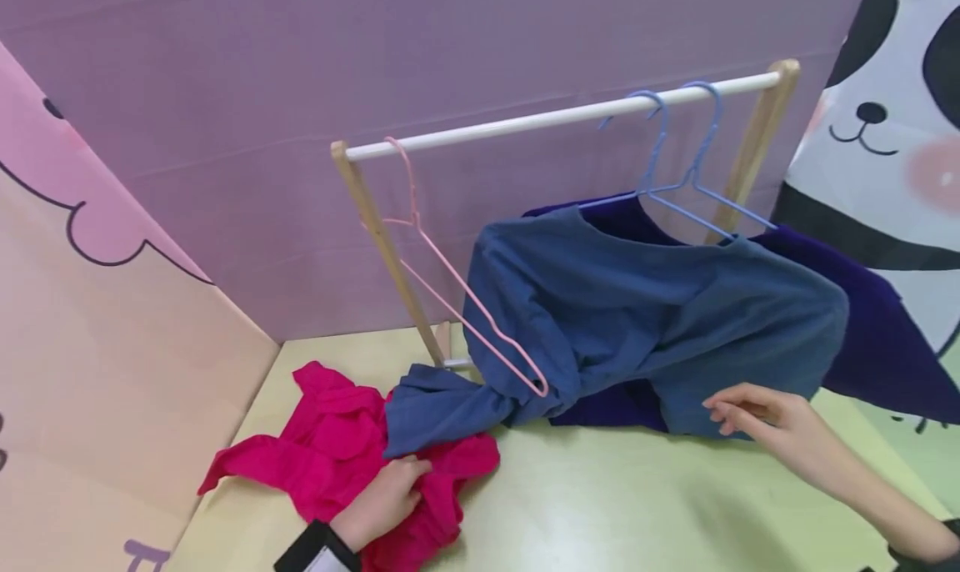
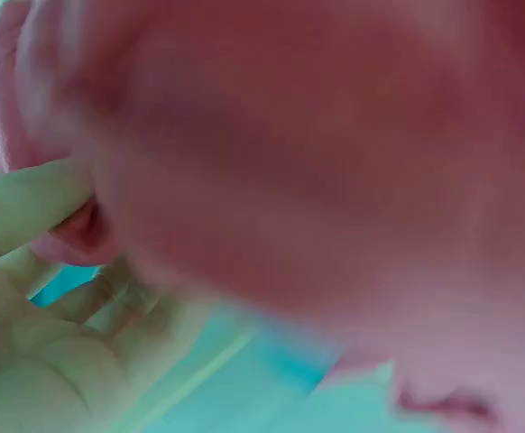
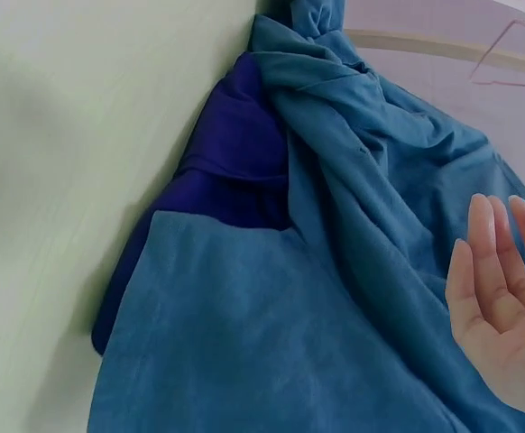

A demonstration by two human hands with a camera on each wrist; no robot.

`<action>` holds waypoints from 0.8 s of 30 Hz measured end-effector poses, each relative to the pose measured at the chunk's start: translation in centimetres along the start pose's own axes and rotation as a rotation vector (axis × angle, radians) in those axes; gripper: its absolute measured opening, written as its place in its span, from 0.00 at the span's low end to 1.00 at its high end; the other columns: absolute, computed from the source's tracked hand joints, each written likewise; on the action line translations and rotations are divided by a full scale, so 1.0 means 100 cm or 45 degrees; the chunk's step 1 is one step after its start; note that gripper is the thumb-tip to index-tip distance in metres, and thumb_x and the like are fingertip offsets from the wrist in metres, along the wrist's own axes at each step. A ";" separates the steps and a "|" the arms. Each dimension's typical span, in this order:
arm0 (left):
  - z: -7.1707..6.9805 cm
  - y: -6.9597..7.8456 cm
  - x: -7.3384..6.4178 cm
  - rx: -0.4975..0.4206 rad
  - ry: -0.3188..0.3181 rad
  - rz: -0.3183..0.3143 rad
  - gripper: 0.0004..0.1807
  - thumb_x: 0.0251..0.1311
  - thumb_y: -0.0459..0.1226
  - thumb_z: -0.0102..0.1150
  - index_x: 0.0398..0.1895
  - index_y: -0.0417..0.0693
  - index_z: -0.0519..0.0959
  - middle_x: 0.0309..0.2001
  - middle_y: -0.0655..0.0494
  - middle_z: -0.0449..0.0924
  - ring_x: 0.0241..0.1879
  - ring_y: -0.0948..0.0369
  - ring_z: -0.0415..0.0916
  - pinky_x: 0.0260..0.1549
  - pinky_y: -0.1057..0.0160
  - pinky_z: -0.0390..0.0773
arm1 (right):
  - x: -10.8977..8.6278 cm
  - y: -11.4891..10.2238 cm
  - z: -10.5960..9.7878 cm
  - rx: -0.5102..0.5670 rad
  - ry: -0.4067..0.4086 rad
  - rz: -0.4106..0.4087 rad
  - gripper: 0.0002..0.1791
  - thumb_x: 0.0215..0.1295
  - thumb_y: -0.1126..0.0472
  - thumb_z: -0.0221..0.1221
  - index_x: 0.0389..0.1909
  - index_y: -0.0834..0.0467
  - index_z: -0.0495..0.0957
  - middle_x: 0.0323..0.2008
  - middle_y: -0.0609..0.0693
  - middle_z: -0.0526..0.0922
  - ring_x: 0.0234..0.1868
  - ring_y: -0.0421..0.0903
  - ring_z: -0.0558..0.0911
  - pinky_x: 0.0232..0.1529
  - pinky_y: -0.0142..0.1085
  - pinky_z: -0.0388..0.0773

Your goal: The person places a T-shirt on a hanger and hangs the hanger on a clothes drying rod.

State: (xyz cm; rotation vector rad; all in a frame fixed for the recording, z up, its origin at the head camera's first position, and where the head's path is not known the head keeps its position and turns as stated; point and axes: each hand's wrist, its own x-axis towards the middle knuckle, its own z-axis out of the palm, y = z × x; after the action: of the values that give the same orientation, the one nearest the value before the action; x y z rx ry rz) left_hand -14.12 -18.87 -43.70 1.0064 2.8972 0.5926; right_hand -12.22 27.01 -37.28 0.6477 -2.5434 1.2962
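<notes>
My left hand [image 1: 386,501] is down in a crumpled red garment [image 1: 330,430]. In the left wrist view, thumb and fingers pinch a fold of the red cloth [image 2: 317,162], which hides the fingertips. A blue shirt [image 1: 675,305] hangs on a blue hanger [image 1: 652,168], its lower left part twisted and lying over the red garment. My right hand [image 1: 765,418] hovers before the shirt's lower right, fingers loosely bent and holding nothing. Behind the shirt, a dark purple garment [image 1: 862,330] hangs on another blue hanger [image 1: 705,147].
A white rail [image 1: 510,127] on wooden posts stands on the pale yellow-green table [image 1: 570,505]. At its left end hangs a bare pink hanger [image 1: 457,276], its lower end in front of the blue shirt. A purple wall [image 1: 300,97] stands behind, with printed panels at both sides.
</notes>
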 end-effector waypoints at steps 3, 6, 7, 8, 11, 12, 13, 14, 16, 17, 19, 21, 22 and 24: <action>-0.030 0.004 0.005 -0.113 0.138 -0.034 0.13 0.41 0.21 0.54 0.32 0.43 0.75 0.28 0.57 0.73 0.30 0.61 0.71 0.29 0.59 0.76 | -0.002 0.003 -0.002 0.004 0.006 -0.003 0.09 0.59 0.74 0.49 0.38 0.65 0.74 0.30 0.37 0.80 0.28 0.39 0.78 0.28 0.23 0.74; -0.056 0.008 0.010 -0.246 0.305 -0.048 0.13 0.44 0.22 0.57 0.34 0.45 0.75 0.30 0.57 0.75 0.30 0.63 0.70 0.30 0.58 0.77 | -0.004 0.003 -0.002 0.009 0.005 0.001 0.09 0.58 0.74 0.49 0.38 0.65 0.74 0.30 0.37 0.80 0.28 0.39 0.78 0.28 0.23 0.73; -0.064 0.009 0.012 -0.286 0.361 -0.058 0.14 0.45 0.23 0.57 0.34 0.46 0.75 0.30 0.58 0.75 0.30 0.64 0.69 0.30 0.59 0.77 | -0.005 0.003 -0.002 0.012 -0.003 0.005 0.09 0.59 0.74 0.49 0.38 0.65 0.74 0.30 0.37 0.80 0.28 0.39 0.78 0.28 0.23 0.74; -0.071 0.011 0.013 -0.319 0.408 -0.064 0.14 0.45 0.23 0.58 0.35 0.47 0.75 0.31 0.57 0.75 0.30 0.63 0.69 0.29 0.59 0.77 | -0.005 0.003 -0.002 0.015 -0.014 0.009 0.09 0.59 0.74 0.49 0.38 0.64 0.74 0.30 0.37 0.80 0.28 0.39 0.78 0.28 0.23 0.74; -0.088 0.016 0.016 -0.373 0.526 -0.058 0.14 0.46 0.24 0.58 0.35 0.48 0.76 0.30 0.56 0.76 0.29 0.63 0.70 0.27 0.60 0.76 | -0.006 0.003 -0.003 0.024 -0.052 0.005 0.09 0.59 0.74 0.49 0.39 0.64 0.74 0.31 0.37 0.80 0.28 0.39 0.78 0.28 0.23 0.74; -0.092 0.018 0.017 -0.393 0.548 -0.055 0.13 0.47 0.24 0.58 0.35 0.48 0.76 0.30 0.56 0.76 0.29 0.63 0.70 0.27 0.60 0.77 | -0.006 0.003 -0.003 0.027 -0.063 -0.001 0.09 0.59 0.74 0.49 0.39 0.65 0.74 0.31 0.37 0.80 0.28 0.39 0.78 0.29 0.23 0.74; -0.096 0.020 0.018 -0.412 0.566 -0.047 0.13 0.47 0.24 0.58 0.35 0.47 0.76 0.29 0.55 0.76 0.29 0.63 0.70 0.27 0.60 0.77 | -0.006 0.003 -0.003 0.033 -0.073 -0.006 0.09 0.59 0.74 0.48 0.39 0.65 0.74 0.31 0.37 0.80 0.28 0.39 0.78 0.29 0.23 0.74; -0.099 0.022 0.019 -0.437 0.583 -0.039 0.12 0.48 0.24 0.57 0.34 0.47 0.76 0.29 0.55 0.76 0.29 0.62 0.70 0.28 0.60 0.77 | -0.006 0.003 -0.003 0.038 -0.081 -0.011 0.09 0.59 0.74 0.48 0.39 0.65 0.74 0.32 0.37 0.80 0.28 0.39 0.78 0.29 0.23 0.74; -0.104 0.028 0.022 -0.505 0.605 -0.022 0.10 0.49 0.24 0.57 0.33 0.46 0.75 0.30 0.54 0.76 0.32 0.62 0.72 0.31 0.60 0.78 | -0.006 0.003 -0.003 0.048 -0.087 -0.020 0.09 0.59 0.74 0.48 0.39 0.65 0.74 0.32 0.37 0.80 0.28 0.40 0.78 0.29 0.24 0.74; -0.107 0.031 0.023 -0.544 0.609 -0.019 0.10 0.49 0.24 0.56 0.33 0.45 0.75 0.31 0.53 0.76 0.34 0.62 0.72 0.34 0.60 0.78 | -0.005 0.003 -0.003 0.054 -0.090 -0.024 0.09 0.59 0.74 0.48 0.39 0.65 0.74 0.32 0.37 0.80 0.28 0.40 0.78 0.29 0.24 0.74; -0.111 0.039 0.027 -0.611 0.619 -0.018 0.09 0.50 0.25 0.55 0.34 0.44 0.75 0.33 0.52 0.76 0.36 0.61 0.72 0.35 0.63 0.77 | -0.004 0.001 -0.003 0.058 -0.090 -0.026 0.10 0.59 0.74 0.48 0.39 0.64 0.74 0.31 0.38 0.81 0.28 0.40 0.78 0.29 0.24 0.74; -0.115 0.047 0.030 -0.690 0.627 -0.009 0.09 0.51 0.24 0.54 0.34 0.42 0.74 0.33 0.50 0.74 0.36 0.60 0.71 0.35 0.66 0.76 | -0.003 -0.002 -0.002 0.056 -0.093 -0.035 0.10 0.59 0.74 0.49 0.39 0.63 0.74 0.31 0.38 0.81 0.28 0.40 0.78 0.28 0.25 0.75; -0.117 0.052 0.032 -0.717 0.636 -0.005 0.09 0.51 0.23 0.53 0.34 0.41 0.74 0.33 0.49 0.74 0.36 0.60 0.72 0.34 0.68 0.76 | -0.002 -0.003 -0.001 0.052 -0.096 -0.039 0.10 0.59 0.74 0.49 0.39 0.62 0.74 0.31 0.39 0.81 0.28 0.40 0.78 0.28 0.25 0.75; -0.122 0.060 0.035 -0.777 0.660 0.015 0.08 0.51 0.22 0.52 0.34 0.40 0.73 0.33 0.50 0.73 0.36 0.59 0.72 0.31 0.70 0.75 | 0.000 -0.007 0.001 0.039 -0.094 -0.057 0.10 0.59 0.73 0.49 0.39 0.61 0.75 0.30 0.39 0.81 0.28 0.41 0.78 0.28 0.25 0.74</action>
State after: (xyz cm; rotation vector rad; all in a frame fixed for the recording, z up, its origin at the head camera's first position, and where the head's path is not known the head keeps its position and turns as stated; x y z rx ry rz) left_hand -15.02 -16.69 -29.91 0.8634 2.7415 1.8255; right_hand -11.87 26.60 -36.84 0.7681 -2.5557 1.3218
